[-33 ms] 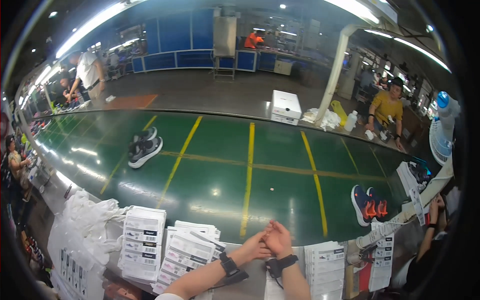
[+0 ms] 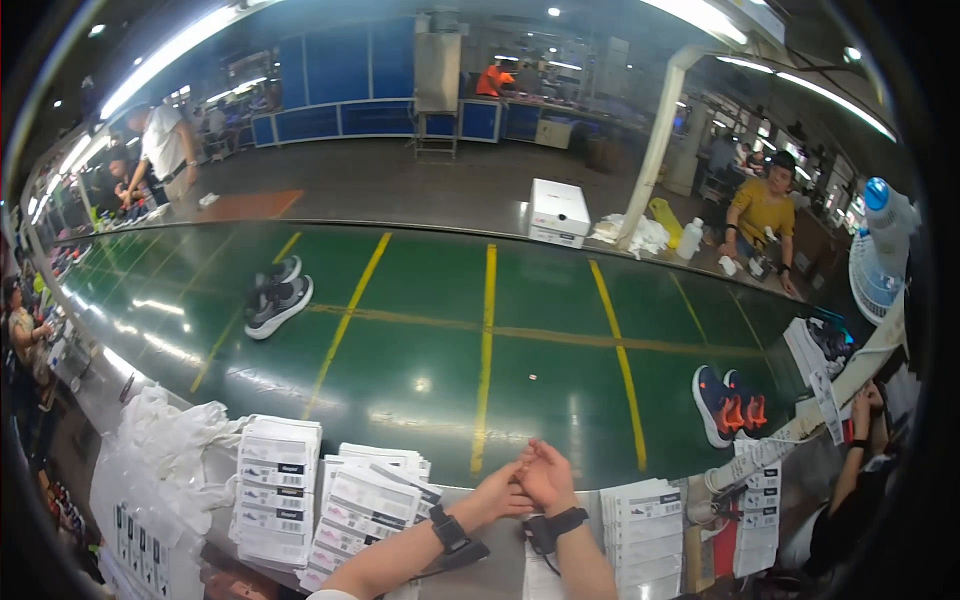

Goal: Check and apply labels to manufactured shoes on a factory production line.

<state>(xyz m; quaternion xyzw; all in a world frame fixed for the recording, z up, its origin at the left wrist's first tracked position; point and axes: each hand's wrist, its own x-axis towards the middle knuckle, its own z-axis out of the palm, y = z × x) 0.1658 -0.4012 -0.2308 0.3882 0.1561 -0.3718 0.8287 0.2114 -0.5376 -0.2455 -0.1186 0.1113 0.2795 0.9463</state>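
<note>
My left hand (image 2: 503, 494) and my right hand (image 2: 546, 478) meet over the near edge of the green conveyor belt (image 2: 555, 420). The left fingers are loosely bent and apart, touching the palm side of the right hand. My right hand is turned up, its fingers loosely curved. No object shows in either hand. Each wrist wears a black band. Closest to them, left of my forearm, lie stacks of printed white label sheets (image 2: 365, 510); another label stack (image 2: 642, 535) is right of my right wrist.
A grey-black pair of sneakers (image 2: 280, 300) stands on the belt at left, a navy-orange pair (image 2: 725, 405) at right. Crumpled white paper (image 2: 175, 440) lies near left. Across the belt are a white shoebox (image 2: 558, 212), a pole (image 2: 655, 150) and a person in yellow (image 2: 762, 215). A co-worker's hands (image 2: 865, 398) show at right.
The whole view has shifted slightly, so the scene sits a little farther left. My hands keep the same touching pose.
</note>
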